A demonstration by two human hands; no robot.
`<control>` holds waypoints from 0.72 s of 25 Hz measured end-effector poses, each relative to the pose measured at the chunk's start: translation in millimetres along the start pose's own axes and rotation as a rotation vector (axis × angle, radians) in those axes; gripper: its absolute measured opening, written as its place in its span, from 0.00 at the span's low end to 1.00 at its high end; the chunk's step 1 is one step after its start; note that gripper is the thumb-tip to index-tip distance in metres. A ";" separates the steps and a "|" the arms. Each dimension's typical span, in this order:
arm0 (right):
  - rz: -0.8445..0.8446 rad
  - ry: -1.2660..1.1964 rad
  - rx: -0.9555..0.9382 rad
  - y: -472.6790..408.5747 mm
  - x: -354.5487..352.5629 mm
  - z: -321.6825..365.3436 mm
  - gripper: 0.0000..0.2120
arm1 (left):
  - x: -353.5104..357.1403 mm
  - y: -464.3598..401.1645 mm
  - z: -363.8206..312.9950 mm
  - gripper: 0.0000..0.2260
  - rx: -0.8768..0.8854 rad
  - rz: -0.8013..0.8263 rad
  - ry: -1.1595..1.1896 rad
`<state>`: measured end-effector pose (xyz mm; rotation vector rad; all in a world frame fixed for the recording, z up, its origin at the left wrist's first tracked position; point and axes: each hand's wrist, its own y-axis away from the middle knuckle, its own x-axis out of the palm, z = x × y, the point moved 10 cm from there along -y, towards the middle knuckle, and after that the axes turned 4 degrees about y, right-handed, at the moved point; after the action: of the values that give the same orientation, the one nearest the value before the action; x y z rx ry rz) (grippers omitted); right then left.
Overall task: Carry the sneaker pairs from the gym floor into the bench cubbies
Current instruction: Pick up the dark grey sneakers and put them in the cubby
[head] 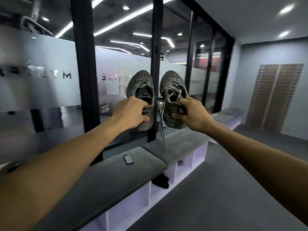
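you are holding out a pair of grey sneakers at arm's length, one in each hand, toes pointing up and away from you, above the bench. your left hand is gripping the left sneaker at its heel collar, fingers curled into the opening and thumb pressing the heel. your right hand is gripping the right sneaker the same way, thumb under the heel and fingers hooked over the collar. both shoes are showing a soft, suede-like grey upper, rounded toes and flat grey laces; no brand mark is readable on them. one loose lace is hanging down between the two shoes, its tip dangling just above the bench cushion. the bench is running along the wall, topped with grey felt-like padded cushions and carrying white square cubbies underneath. a dark, rounded item, too blurred to identify, is lying in one cubby below the cushion seam. a slim dark phone is lying flat on the cushion. behind the bench, a glass partition with black metal frames is bearing a frosted band with lettering seen in reverse; only an "m" at one end is reading clearly, the rest is blurred. a tall panel with a brown ribbed pattern is standing against the far wall.
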<state>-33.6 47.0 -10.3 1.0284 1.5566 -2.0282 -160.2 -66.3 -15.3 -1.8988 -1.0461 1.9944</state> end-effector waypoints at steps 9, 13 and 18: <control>0.118 -0.272 -0.381 -81.4 127.3 46.7 0.13 | 15.9 23.3 92.8 0.14 -0.394 0.024 -0.252; 0.141 -0.389 -0.476 -85.7 157.0 71.3 0.12 | 14.5 48.2 111.9 0.16 -0.535 0.064 -0.306; 0.129 -0.479 -0.539 -79.4 178.7 97.6 0.11 | 7.5 80.6 120.7 0.12 -0.618 0.030 -0.383</control>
<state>-236.4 3.0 -79.0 0.3888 1.5816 -1.4877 -248.1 -163.2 -78.5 -1.8075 -1.9307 2.2929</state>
